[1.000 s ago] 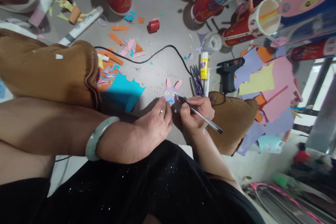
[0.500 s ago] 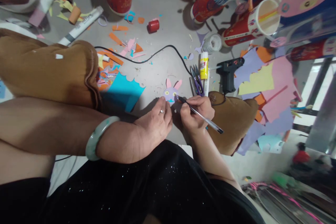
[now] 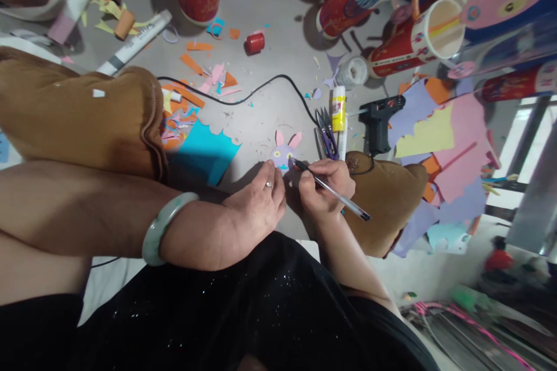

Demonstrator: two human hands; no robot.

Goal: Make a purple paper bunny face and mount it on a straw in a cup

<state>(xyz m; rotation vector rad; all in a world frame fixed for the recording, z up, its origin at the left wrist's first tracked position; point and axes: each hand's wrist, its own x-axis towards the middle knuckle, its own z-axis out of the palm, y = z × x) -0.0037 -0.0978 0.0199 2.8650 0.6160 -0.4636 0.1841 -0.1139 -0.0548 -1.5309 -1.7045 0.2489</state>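
Right hand (image 3: 334, 177) closed on a pen (image 3: 337, 193), its tip at the paper rabbit (image 3: 282, 155) just beyond the grip; the paper rabbit could skid, spoiling the stroke, should the left hand (image 3: 255, 203), at its lower edge (pinching or not, unclear), press too lightly.

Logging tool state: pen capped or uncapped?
Uncapped: the pen in the right hand shows a bare, slim tip at the bunny.
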